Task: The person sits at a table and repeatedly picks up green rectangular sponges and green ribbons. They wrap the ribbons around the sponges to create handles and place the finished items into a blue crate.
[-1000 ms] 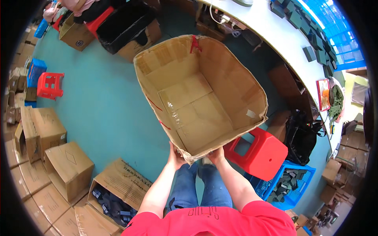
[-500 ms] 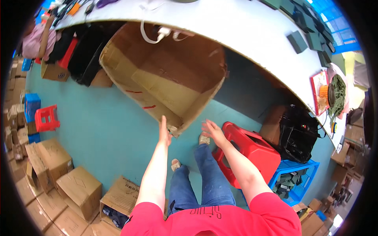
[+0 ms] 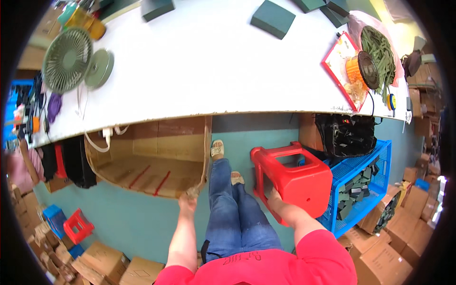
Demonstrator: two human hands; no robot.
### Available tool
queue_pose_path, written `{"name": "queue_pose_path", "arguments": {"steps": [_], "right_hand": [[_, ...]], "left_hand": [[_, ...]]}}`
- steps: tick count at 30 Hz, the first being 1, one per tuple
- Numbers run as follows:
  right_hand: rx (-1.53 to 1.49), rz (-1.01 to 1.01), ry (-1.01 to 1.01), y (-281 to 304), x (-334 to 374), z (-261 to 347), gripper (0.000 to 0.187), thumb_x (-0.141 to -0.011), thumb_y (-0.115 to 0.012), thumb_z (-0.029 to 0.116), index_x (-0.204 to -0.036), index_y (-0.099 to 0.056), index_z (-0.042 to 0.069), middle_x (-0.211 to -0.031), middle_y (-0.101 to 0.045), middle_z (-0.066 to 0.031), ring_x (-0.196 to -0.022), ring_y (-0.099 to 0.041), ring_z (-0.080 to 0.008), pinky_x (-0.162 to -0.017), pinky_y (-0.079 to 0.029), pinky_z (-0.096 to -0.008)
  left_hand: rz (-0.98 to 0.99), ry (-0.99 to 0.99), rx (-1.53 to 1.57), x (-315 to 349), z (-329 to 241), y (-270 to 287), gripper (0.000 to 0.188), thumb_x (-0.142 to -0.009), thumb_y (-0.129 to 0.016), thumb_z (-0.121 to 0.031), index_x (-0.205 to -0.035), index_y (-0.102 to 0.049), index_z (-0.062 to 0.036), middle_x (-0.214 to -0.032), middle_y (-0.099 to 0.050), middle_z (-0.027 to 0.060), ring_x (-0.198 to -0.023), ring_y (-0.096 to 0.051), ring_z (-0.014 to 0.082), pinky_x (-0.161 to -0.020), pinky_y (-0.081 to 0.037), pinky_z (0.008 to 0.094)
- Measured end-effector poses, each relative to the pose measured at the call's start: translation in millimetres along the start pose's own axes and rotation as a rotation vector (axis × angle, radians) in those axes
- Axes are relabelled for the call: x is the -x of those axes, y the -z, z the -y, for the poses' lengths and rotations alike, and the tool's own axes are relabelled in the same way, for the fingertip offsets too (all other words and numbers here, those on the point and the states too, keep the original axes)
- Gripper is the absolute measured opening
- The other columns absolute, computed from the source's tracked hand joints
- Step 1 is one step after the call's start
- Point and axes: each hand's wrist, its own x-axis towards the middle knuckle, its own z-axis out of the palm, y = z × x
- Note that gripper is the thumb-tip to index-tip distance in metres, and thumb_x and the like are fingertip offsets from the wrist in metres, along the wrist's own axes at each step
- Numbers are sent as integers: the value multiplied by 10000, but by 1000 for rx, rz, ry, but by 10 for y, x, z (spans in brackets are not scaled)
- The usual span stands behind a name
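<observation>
Cardboard box (image 3: 152,161), open, now on side under white table (image 3: 213,71), mouth toward person; 1 s ago held up overhead, so box set down, carry appears done. L hand (image 3: 187,203) touches box's near corner, fingers loose, grip unclear. R hand (image 3: 277,195) on red stool (image 3: 292,178) edge, fingers curled. Blue crate (image 3: 361,175) w/ dark blocks at right. Brown cartons (image 3: 107,261) lower left. Red-framed tray (image 3: 344,69), green fan (image 3: 66,59) on table.

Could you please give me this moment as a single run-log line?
left hand: grips open cardboard box edge under white table | right hand: on red stool
</observation>
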Motion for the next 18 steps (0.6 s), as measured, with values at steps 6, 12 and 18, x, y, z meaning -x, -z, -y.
{"name": "queue_pose_path", "arguments": {"steps": [6, 12, 18], "right_hand": [[-43, 256, 41, -600, -688, 70, 474, -1020, -473, 371, -1424, -605, 163, -1536, -503, -102, -1443, -422, -321, -1182, -209, -594], [-474, 192, -24, 860, 198, -578, 524, -924, -556, 398, -1376, -641, 147, -1454, -590, -64, -1422, -457, -283, -1188, -225, -531], [-830, 89, -131, 1244, 281, -1148, 425, -900, -600, 349, -1278, -701, 181, -1349, -661, -47, -1321, -561, -259, -1126, -358, -493]], "left_hand": [[245, 408, -598, 557, -314, -535, 637, -1045, -430, -484, -1486, -350, -30, -1350, -599, 167, -1225, -591, 350, -1003, -495, 506], [757, 19, -2188, 1179, -1315, -1129, 643, -976, -552, -569, -1331, -620, -37, -1303, -662, 177, -1170, -647, 294, -982, -509, 414], [1330, -532, -1794, 2555, -1600, -3468, 273, -883, -670, -122, -1143, -674, -37, -1085, -722, 146, -977, -706, 288, -845, -561, 377]]}}
